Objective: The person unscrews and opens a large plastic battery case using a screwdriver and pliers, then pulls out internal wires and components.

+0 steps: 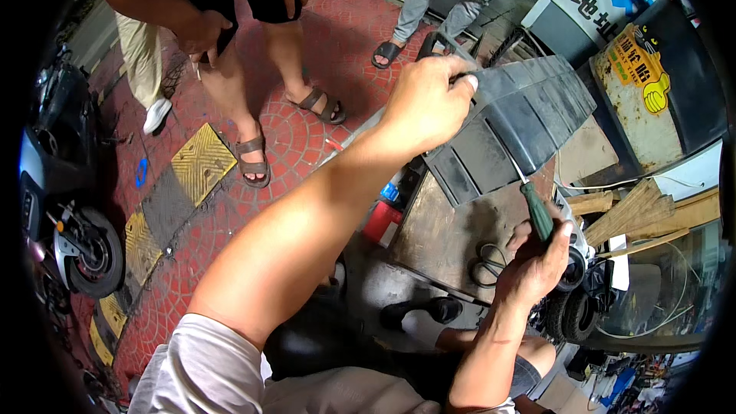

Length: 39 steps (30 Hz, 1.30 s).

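Gripping the upper edge of one dark ribbed plastic panel, the left hand sits in the upper centre of the frame, fingers curled over the panel's rim and thumb pressed against its near side. The panel is tilted, its lower edge resting on or just above one rusty metal worktop at centre right. The right hand, lower right of centre, is closed around the green handle of one screwdriver; the shaft points up and to the left, and its tip meets the underside of the panel. One pair of black-handled scissors lies flat on the worktop just left of the right hand. One red container stands below the worktop's left edge. Several wooden boards are stacked at the right edge of the frame; the exact count cannot be told. Three other people show as legs only along the top of the frame: one in brown sandals on the red brick pavement at upper left, one in a white shoe further left, one in grey trousers and a dark sandal at upper centre. One parked scooter's wheel shows at the left edge.
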Each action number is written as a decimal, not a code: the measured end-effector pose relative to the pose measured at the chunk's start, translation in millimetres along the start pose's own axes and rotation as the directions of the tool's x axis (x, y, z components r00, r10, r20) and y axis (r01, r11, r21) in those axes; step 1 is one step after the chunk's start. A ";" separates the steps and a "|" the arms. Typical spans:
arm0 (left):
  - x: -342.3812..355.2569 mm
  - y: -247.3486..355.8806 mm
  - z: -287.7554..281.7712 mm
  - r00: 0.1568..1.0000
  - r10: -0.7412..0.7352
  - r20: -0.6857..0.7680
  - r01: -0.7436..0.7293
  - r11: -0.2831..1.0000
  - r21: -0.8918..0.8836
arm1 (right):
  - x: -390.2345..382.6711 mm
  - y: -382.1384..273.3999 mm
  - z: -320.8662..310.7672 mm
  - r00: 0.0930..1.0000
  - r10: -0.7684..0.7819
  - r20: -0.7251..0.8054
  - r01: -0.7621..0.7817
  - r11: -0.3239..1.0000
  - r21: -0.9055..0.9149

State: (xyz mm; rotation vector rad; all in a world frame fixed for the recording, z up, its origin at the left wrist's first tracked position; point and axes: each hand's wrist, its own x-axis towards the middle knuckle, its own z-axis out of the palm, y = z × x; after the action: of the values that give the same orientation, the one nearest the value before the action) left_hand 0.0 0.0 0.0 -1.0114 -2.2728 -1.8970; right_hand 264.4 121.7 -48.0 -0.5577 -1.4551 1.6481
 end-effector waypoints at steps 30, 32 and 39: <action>-62.6 14.5 34.2 0.808 -0.434 0.399 0.587 0.653 -0.479 | -14.7 -14.1 48.6 0.968 -0.112 -0.223 0.125 0.991 0.046; -63.5 13.8 36.0 0.772 -0.434 0.464 0.629 0.622 -0.466 | -7.0 -12.0 30.6 0.985 -0.014 -0.174 0.025 0.998 0.058; -71.4 12.7 49.7 0.715 -0.404 0.570 0.690 0.540 -0.482 | -19.2 -19.1 54.8 0.970 -0.106 -0.220 0.130 0.987 0.098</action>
State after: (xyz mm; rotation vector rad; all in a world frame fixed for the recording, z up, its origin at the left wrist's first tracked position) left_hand 81.5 11.7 -30.6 -0.7620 -2.3207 -3.2593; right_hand 237.5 73.7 -21.3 -0.5563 -1.2081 1.5151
